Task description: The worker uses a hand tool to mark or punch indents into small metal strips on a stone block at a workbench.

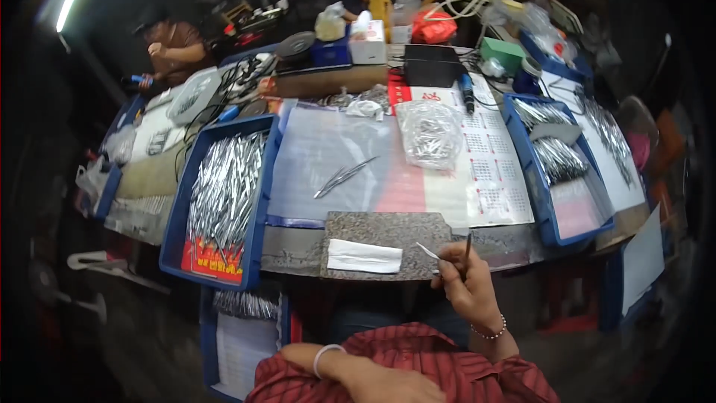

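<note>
My right hand (466, 287) is closed in a pinch at the right end of a speckled stone slab (425, 222). A slim pale metal piece, apparently a pair of tweezers (426, 251), points up and left from its fingertips. A thin dark stick (468, 248) stands up between the same fingers. On the slab lies a folded white cloth or paper (364, 257). My left hand (395, 384) rests low against the red striped shirt, its fingers cut off by the lower edge. A few loose tweezers (345, 177) lie on the plastic-covered tabletop beyond the slab.
Left of the slab a blue tray (173, 213) holds many tweezers; another blue tray (513, 130) with bundles stands right. A plastic bag of metal pieces (431, 138) lies on the table. Below is a lower blue tray (209, 343). Another person (179, 48) sits far left.
</note>
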Demonstrator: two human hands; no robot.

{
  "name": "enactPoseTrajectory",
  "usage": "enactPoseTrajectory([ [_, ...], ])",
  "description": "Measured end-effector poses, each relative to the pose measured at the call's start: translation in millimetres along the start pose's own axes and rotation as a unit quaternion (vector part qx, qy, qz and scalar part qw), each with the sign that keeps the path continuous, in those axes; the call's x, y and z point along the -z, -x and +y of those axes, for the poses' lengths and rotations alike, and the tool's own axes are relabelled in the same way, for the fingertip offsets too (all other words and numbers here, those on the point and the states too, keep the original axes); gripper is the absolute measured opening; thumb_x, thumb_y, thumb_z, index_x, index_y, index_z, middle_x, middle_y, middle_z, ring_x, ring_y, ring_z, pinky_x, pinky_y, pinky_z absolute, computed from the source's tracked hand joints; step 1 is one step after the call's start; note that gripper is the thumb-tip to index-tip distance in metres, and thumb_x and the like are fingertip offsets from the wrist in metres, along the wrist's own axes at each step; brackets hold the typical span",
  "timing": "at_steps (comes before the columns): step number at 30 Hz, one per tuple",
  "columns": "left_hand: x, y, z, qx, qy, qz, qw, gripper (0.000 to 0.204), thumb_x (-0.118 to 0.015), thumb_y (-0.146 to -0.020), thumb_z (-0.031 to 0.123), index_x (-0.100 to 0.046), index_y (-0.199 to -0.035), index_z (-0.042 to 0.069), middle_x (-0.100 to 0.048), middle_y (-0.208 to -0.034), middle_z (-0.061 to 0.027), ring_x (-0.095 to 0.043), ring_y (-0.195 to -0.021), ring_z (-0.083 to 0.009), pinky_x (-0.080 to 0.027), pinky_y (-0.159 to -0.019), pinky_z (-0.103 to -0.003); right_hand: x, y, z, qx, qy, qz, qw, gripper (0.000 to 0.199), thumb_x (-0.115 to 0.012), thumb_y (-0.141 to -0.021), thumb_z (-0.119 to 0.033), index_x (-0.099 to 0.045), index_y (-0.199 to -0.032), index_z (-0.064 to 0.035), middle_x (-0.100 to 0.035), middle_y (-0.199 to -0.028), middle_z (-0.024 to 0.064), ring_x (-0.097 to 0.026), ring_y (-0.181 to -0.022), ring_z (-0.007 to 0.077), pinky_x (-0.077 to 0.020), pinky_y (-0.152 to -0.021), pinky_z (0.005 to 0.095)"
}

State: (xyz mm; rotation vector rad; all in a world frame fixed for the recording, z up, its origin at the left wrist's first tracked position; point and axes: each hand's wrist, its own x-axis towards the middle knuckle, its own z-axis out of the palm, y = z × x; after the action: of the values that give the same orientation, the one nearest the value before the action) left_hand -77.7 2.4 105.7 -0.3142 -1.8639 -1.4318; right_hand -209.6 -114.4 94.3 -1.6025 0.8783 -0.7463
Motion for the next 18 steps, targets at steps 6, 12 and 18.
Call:
enactPoseTrajectory([
  [6, 31.2, 39.1, 15.8, -0.08, -0.055, 0.009, 0.995, 0.057, -0.048, -0.091, 0.06, -0.061, -0.082, 0.004, -0.057, -0.093, -0.0104, -0.056, -0.091, -0.032, -0.037, -0.081, -0.044, -28.0, -13.2, 5.3, -0.046, -0.017, -0.043, 0.998, 0.014, -0.053, -0.096, -0.009, -0.052, -0.105, 0.0012, -0.062, -0.075, 0.0055, -0.063, -0.066, 0.0109, -0.0491, -0.061, 0.0244],
  [12, 21.0, 64.6, 29.4, -0.043, -0.126, 0.1, 0.986, 0.062, -0.049, -0.087, 0.064, -0.063, -0.092, 0.004, -0.05, -0.107, -0.0165, -0.047, -0.109, -0.038, -0.03, -0.095, -0.055, -61.4, -40.8, 0.6, -0.038, -0.019, -0.129, 0.991, 0.015, -0.052, -0.097, -0.009, -0.051, -0.107, 0.0024, -0.064, -0.079, 0.0077, -0.066, -0.07, 0.0123, -0.0508, -0.063, 0.025],
  [18, 39.6, 91.0, 30.6, -0.038, -0.047, 0.07, 0.996, 0.064, -0.048, -0.088, 0.065, -0.063, -0.098, 0.003, -0.048, -0.11, -0.0185, -0.044, -0.114, -0.04, -0.029, -0.098, -0.056, -76.2, -55.4, 18.9, 0.029, -0.033, -0.15, 0.988, 0.016, -0.051, -0.098, -0.01, -0.047, -0.11, -0.0014, -0.063, -0.076, 0.0065, -0.047, -0.054, 0.0036, -0.0375, -0.048, 0.0191],
])
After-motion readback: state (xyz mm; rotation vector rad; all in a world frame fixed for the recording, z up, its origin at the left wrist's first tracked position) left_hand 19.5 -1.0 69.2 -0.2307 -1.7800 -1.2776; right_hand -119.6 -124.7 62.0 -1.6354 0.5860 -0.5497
